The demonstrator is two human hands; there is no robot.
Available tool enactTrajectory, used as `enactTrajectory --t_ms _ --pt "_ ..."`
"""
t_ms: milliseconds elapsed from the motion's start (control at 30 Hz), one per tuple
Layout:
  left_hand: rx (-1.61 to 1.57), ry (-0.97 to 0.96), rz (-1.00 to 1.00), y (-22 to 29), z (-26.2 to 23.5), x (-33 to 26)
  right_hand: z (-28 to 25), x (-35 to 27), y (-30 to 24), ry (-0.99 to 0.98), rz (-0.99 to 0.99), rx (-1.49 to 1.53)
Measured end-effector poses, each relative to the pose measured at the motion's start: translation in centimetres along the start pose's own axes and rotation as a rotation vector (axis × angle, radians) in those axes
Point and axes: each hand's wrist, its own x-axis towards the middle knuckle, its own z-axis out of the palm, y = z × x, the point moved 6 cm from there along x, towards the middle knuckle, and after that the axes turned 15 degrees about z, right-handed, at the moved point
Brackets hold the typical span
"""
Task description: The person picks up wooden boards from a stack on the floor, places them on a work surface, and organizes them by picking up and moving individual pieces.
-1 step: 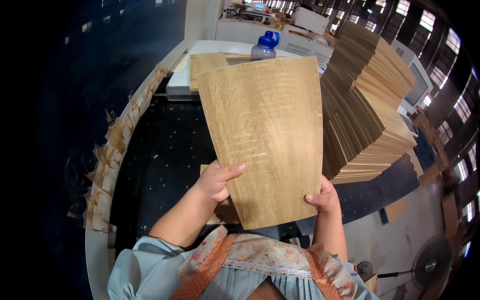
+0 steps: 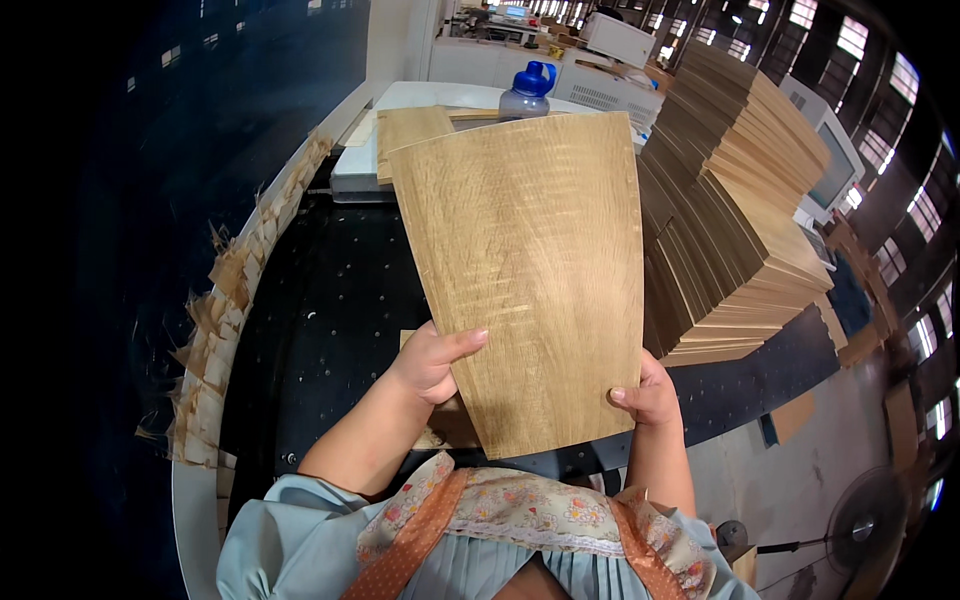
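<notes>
A flat wood-grain board [image 2: 530,280] is held up in front of me, its broad face toward me and its far end the wider in view. My left hand [image 2: 433,362] grips the left edge, thumb lying across the face and fingers behind. On the right edge, lower down, my right hand [image 2: 650,393] is closed the same way, thumb on the face. The board hides part of the black dotted table [image 2: 340,300] beneath it. Just behind my left hand, a corner of another light wooden piece [image 2: 407,338] shows, mostly covered.
Tall stacks of boards [image 2: 715,270] stand on the right of the table. At the far end are a light wooden panel [image 2: 413,125] and a blue-capped bottle [image 2: 527,92]. A monitor [image 2: 830,160] is beyond the stacks. Torn strips [image 2: 235,270] line the left edge; a fan [image 2: 865,525] stands lower right.
</notes>
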Motion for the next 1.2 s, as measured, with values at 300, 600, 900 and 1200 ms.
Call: enactTrajectory --t_ms 300,600,900,1200 --pt "-0.237 -0.069 0.171 1.7 -1.3 1.7 0.8 0.9 1.7 0.049 -0.093 0.110" --pt "-0.302 0.179 0.159 -1.8 0.7 0.4 7.6 5.6 0.3 0.006 -0.259 0.596" --pt "0.045 0.055 -0.064 -8.1 -7.5 -3.9 8.3 7.8 1.2 -0.007 -0.161 0.805" --pt "0.302 0.239 0.469 -6.1 -3.8 -3.2 10.7 8.6 2.9 0.022 -0.009 0.616"
